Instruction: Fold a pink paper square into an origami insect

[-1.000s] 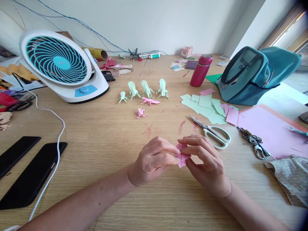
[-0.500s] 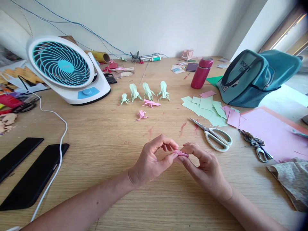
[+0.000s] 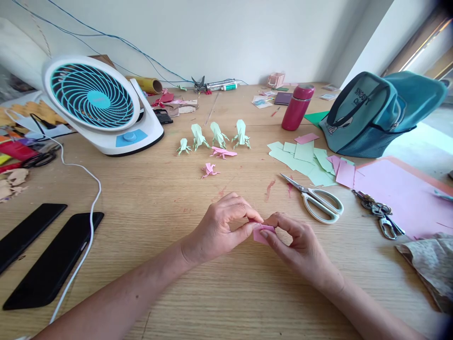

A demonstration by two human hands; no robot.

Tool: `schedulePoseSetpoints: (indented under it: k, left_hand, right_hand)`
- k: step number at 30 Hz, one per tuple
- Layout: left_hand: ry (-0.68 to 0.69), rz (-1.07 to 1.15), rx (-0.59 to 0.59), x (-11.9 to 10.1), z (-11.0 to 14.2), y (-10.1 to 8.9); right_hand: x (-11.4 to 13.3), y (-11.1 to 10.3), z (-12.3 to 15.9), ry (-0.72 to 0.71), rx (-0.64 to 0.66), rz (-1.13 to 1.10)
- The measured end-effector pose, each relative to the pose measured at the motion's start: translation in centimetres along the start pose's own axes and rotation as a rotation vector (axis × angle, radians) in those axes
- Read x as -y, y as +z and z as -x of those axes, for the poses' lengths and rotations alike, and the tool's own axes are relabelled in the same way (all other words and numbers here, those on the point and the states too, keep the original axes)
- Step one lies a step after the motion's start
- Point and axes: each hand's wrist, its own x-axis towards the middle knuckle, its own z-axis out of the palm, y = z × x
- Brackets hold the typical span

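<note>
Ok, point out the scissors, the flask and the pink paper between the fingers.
Scissors (image 3: 305, 191): head view, near the pivot.
Flask (image 3: 296, 110): head view, middle of the body.
Pink paper (image 3: 258, 236): head view, on its exposed face.

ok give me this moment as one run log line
left hand: pinching pink paper | right hand: pinching same paper | beyond hands: scissors, green folded figures
</note>
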Motion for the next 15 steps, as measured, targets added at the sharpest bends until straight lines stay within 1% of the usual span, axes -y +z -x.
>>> schedulePoseSetpoints:
  k: [4,9,15]
  left_hand:
    - [-0.009,-0.057,0.096,0.0,-0.1,-0.8]
    - [-0.012,-0.119,0.134,-0.1,-0.2,-1.3]
    - [-0.007,-0.258,0.179,-0.7,-0.2,-1.4]
  right_hand:
    - [-0.3,0.1,0.0,-0.092,-0.027,0.083]
    - [-0.6,0.3,-0.1,-0.156,-0.026,0.128]
    - [-0.8,0.4,0.0,-0.200,-0.026,0.199]
